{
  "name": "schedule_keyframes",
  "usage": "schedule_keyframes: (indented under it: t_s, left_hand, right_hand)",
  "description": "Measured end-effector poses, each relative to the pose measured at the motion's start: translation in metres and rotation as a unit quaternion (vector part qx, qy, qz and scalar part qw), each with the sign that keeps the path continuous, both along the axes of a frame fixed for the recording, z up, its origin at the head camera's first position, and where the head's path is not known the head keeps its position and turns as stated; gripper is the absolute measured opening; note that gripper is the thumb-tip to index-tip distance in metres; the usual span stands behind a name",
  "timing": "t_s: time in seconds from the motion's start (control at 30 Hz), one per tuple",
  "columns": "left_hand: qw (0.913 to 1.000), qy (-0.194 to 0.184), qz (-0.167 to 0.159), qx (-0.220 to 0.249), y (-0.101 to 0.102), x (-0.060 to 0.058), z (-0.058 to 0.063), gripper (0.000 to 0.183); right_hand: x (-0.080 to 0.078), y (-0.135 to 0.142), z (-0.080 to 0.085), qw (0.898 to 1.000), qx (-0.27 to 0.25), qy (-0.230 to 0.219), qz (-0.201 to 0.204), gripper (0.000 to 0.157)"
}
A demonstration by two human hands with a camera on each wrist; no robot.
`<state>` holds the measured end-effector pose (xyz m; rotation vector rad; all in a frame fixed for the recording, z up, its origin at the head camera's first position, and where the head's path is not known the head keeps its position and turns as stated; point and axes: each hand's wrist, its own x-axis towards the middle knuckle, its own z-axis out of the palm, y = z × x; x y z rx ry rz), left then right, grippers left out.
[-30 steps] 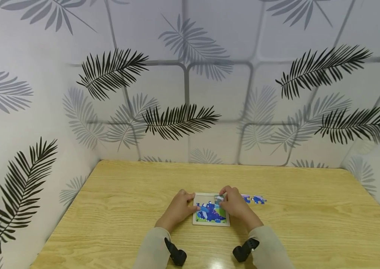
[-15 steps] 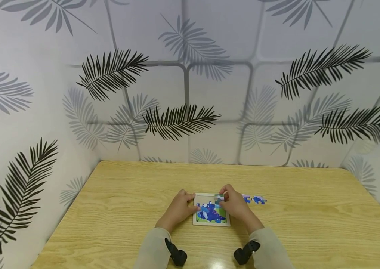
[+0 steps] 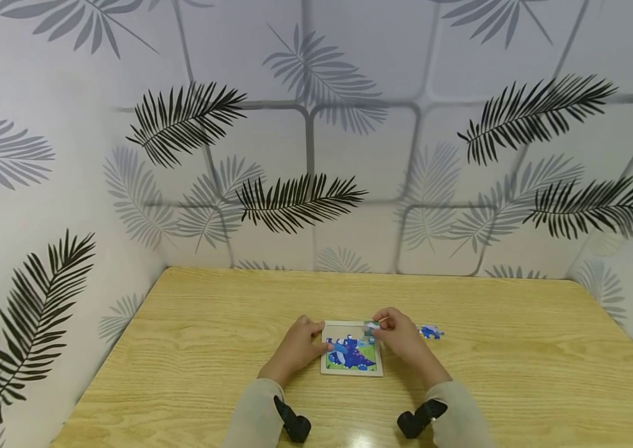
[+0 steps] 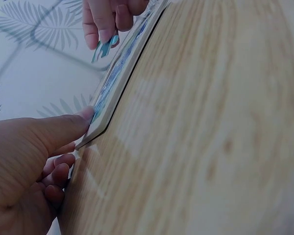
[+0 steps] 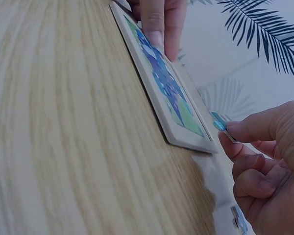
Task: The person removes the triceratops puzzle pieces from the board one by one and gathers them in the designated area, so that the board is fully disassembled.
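The table (image 3: 204, 336) has a yellowish wood grain and fills the lower part of the head view, with a bright glare spot at the bottom centre. Behind it the wall (image 3: 372, 230) is pale, printed with black and grey fronds and rounded grey lines; more fronds run down the left side of the frame.

The tray (image 3: 352, 374) lies flat on the table, low and just right of centre, its blue animal picture filled in along the bottom and bare toward the top. At its left edge the left hand (image 3: 295, 348) pinches the rim, thumb on top, fingers curled at the side. The right hand (image 3: 404, 339) holds a piece (image 3: 371, 328) in a narrow grip between thumb and fingertips, at the tray's upper right corner, tilted in both wrist views. A loose blue piece (image 3: 432, 332) lies farther right.
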<state>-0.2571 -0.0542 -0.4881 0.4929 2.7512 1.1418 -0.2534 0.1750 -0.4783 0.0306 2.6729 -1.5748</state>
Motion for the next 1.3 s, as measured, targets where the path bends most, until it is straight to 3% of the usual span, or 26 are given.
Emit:
schedule_keyframes:
  t_s: [0.63,0.97,1.3]
  left_hand:
    - [0.9999,-0.010,0.006,-0.009,-0.002,0.000,-0.003,0.058]
    - [0.9999,-0.010,0.006,-0.010,-0.001,-0.002,-0.002,0.059]
    - [0.9999,-0.012,0.006,-0.007,0.000,-0.002,-0.003,0.059]
  right_hand:
    - [0.008,0.062,0.000,1.000,-0.018,0.005,-0.002,0.024]
    - [0.011,0.098,0.000,1.000,0.009,0.018,-0.023,0.026]
    - [0.018,0.135,0.007,0.997,0.073,0.015,-0.031,0.024]
